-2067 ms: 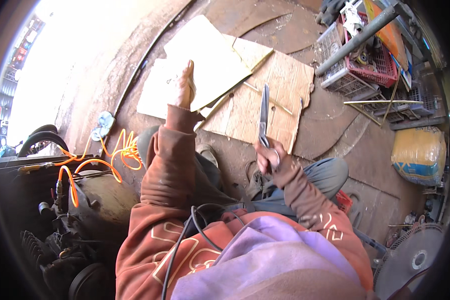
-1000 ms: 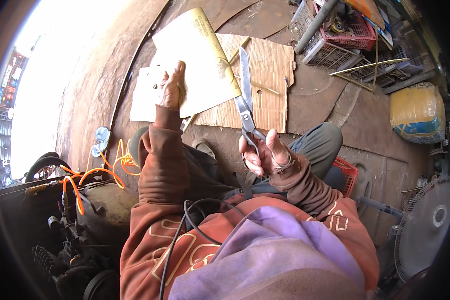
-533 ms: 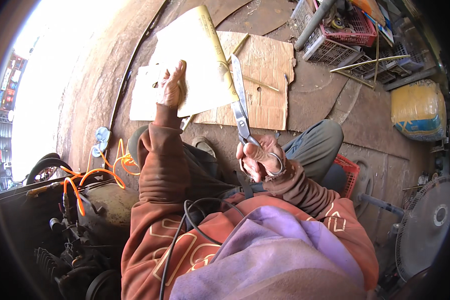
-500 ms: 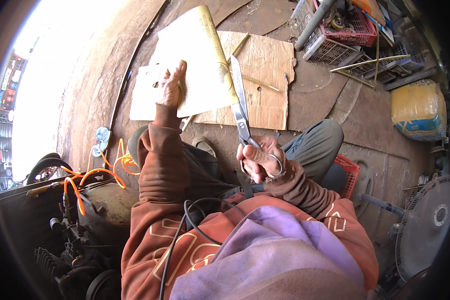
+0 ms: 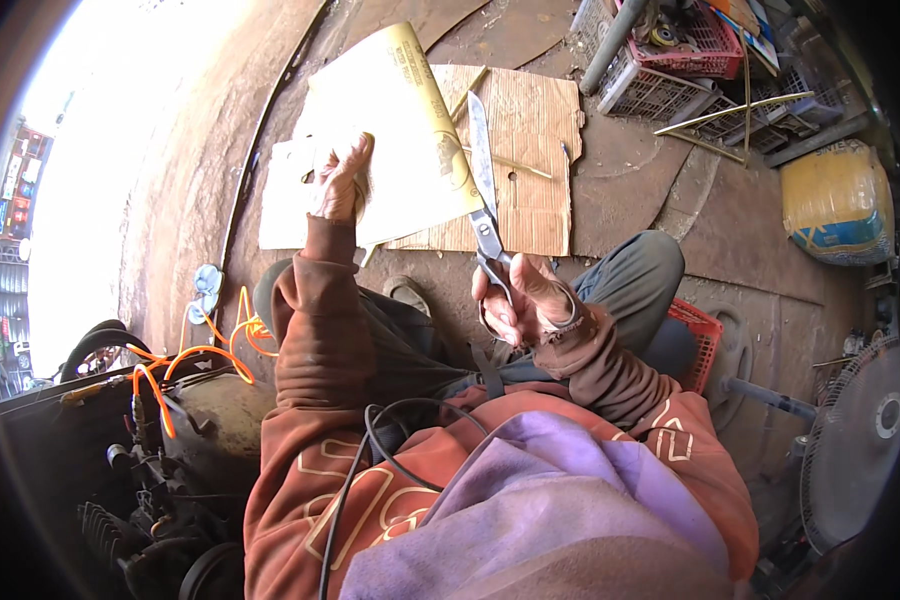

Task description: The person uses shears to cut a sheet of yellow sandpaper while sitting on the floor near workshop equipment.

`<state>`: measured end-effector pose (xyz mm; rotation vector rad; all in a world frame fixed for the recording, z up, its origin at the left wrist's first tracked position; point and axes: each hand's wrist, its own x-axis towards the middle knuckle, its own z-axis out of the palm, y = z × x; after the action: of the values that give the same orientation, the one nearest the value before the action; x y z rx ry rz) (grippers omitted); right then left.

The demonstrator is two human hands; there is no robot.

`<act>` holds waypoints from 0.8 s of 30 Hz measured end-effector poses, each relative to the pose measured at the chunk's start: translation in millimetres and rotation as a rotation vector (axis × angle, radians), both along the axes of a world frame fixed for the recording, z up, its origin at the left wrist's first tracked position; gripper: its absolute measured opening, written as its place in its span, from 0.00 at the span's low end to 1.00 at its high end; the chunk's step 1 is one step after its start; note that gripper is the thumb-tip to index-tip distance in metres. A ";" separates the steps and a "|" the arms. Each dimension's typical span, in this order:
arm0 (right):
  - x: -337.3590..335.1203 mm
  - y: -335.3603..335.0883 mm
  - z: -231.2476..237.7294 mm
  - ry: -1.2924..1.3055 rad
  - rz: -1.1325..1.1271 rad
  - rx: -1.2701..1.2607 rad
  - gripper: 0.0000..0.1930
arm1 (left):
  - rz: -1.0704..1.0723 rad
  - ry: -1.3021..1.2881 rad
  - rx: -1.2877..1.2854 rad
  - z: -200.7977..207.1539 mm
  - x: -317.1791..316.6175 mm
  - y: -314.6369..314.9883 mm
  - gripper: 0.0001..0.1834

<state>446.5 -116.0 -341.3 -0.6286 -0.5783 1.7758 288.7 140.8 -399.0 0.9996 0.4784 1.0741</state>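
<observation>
My left hand (image 5: 342,182) grips a stiff pale sheet (image 5: 385,130), thumb on its upper face and the other fingers beneath. The sheet's right edge curls over, showing a yellow printed side. In my right hand (image 5: 526,298) is a large pair of metal scissors (image 5: 486,232), fingers around the handles. One long blade points away from me along the sheet's right edge; the other blade is hard to make out, and the sheet's near right corner meets the scissors close to the pivot. Below the sheet lies flattened cardboard (image 5: 535,215) with thin yellowish strips (image 5: 520,165) on it.
Plastic crates (image 5: 650,85) with odds and ends stand far right, near a yellow wrapped bundle (image 5: 838,203). At right are a fan (image 5: 855,445) and a red crate (image 5: 698,345). Left are an orange hose (image 5: 205,345) and machinery (image 5: 155,500). My knees flank the work.
My right hand has turned and moved slightly right, with the handle rings coming nearer each other. The sheet has shifted a little downward in the picture, still in my left hand.
</observation>
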 end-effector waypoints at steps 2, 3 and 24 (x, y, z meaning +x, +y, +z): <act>-6.5 -1.5 1.6 -0.005 -0.074 0.017 0.27 | 0.004 0.013 -0.005 0.6 2.1 -1.2 0.13; -7.3 -3.5 1.1 -0.025 -0.088 -0.002 0.25 | -0.012 0.011 -0.007 2.3 4.8 -2.5 0.13; -11.9 -27.8 -12.8 -0.747 -0.080 -0.248 0.17 | 0.064 0.586 0.620 88.5 5.6 14.1 0.26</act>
<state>434.5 -143.8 -354.1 -1.4922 -0.8163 1.5160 294.3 154.9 -310.4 1.8817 0.6671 0.9947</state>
